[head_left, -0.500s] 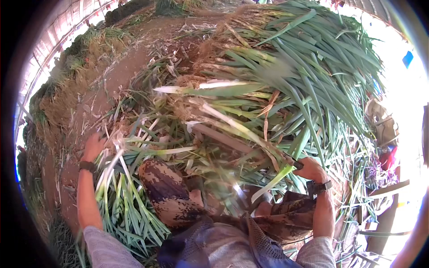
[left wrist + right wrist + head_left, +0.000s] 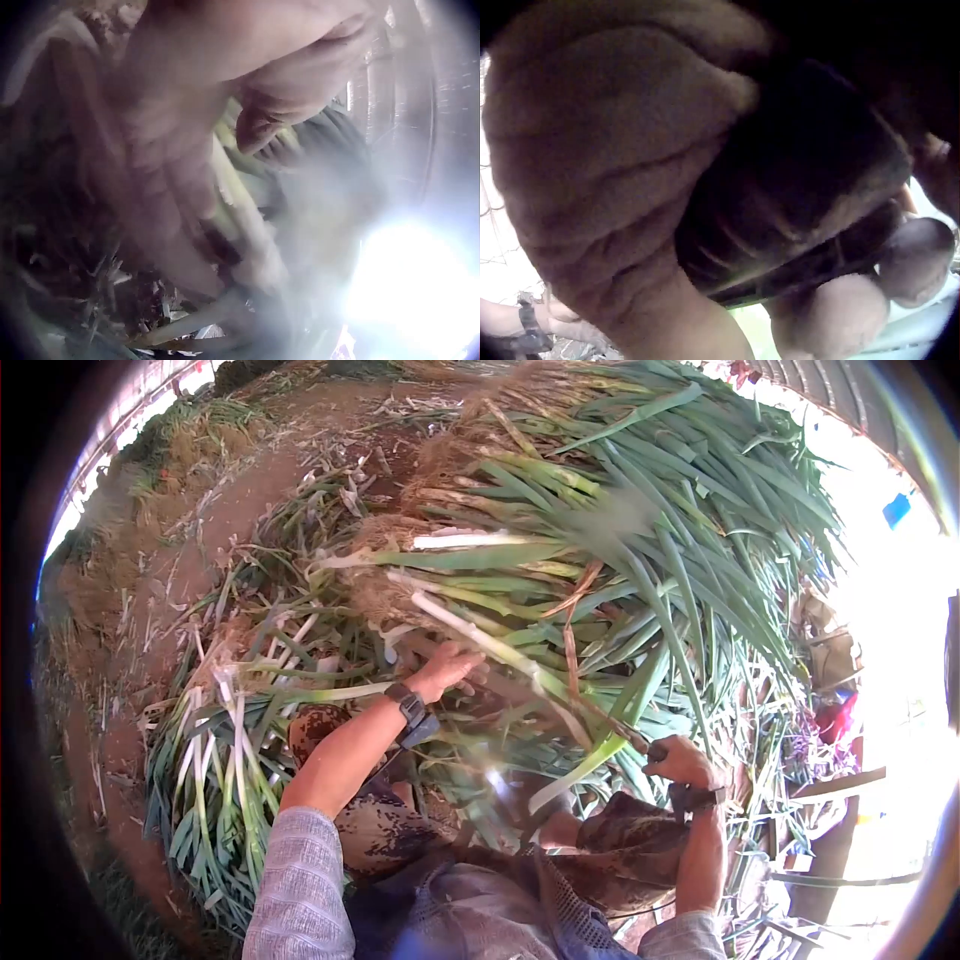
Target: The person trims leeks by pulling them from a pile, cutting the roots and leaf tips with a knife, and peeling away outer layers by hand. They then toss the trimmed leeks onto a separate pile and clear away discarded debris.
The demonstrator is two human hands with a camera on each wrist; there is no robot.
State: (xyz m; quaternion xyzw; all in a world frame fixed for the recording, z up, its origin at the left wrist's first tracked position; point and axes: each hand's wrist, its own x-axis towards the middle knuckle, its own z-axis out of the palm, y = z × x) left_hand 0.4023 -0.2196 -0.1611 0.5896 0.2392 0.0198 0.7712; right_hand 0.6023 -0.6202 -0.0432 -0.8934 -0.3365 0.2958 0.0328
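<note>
My left hand (image 2: 445, 672) reaches over the near root ends of a heap of long green onions (image 2: 690, 540). Its fingers and thumb stand apart in the left wrist view, with a pale onion stalk (image 2: 238, 199) showing between them. In front of me one green onion (image 2: 470, 628) slants with its white shank toward the left hand. My right hand (image 2: 685, 762) has its fingers curled round a dark ridged handle (image 2: 795, 180), beside the leafy end of that onion. The handle's far end is hidden among leaves.
A bunch of onions with white shanks (image 2: 205, 760) lies at my left, by my camouflage-clad knee (image 2: 318, 725). Trimmed leaves and peelings (image 2: 330, 510) litter the brown ground. More onions (image 2: 190, 445) are piled at the far left. A pale plank (image 2: 840, 785) juts in at right.
My left hand has swung right, from beside the white-shanked bunch to the root ends of the heap. The right hand keeps its hold on the handle. The head view has shifted slightly.
</note>
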